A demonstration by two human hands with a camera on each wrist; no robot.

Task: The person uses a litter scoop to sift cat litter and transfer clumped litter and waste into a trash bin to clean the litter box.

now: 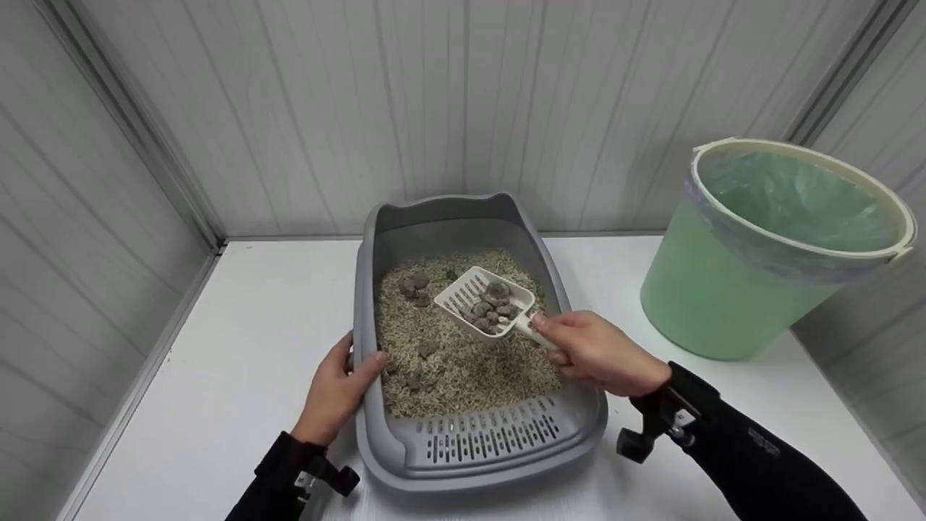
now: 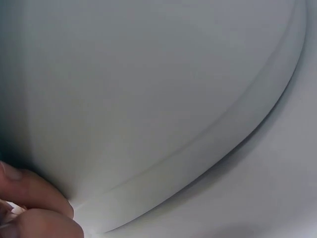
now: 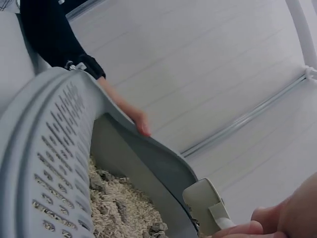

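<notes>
Right fingers: curled round the scoop's handle; thumb on top near the bowl end, the other fingers folded under, so the right hand (image 1: 597, 352) holds it in a closed grip. In the right wrist view only fingertips (image 3: 247, 229) and the handle's root show.
Scoop (image 1: 483, 301): white, slotted, held over the litter in the right half of the box, its bowl pointing away from the person and to the left, handle running back into the right fist.
Clumps (image 1: 494, 304): grey lumps lying in the scoop's bowl, gathered toward the handle end.
Left fingers: bent over the box's left rim; fingertips hooked inside the wall, thumb on the outside, so the left hand (image 1: 338, 387) grips the edge. In the left wrist view two fingertips (image 2: 37, 196) press against the pale outer wall.
Box (image 1: 474, 441): grey litter tray on the table, slotted step at the near end, raised back with two ear-shaped bumps at the far end.
Litter (image 1: 463, 362): pale pellets filling the box floor, with more grey clumps at the far left and near the left hand.
Bin (image 1: 752, 253): green, lined with a clear bag, standing to the right of the box, well apart from the right hand.
Table (image 1: 239, 347): white, with panelled walls behind and at both sides.
</notes>
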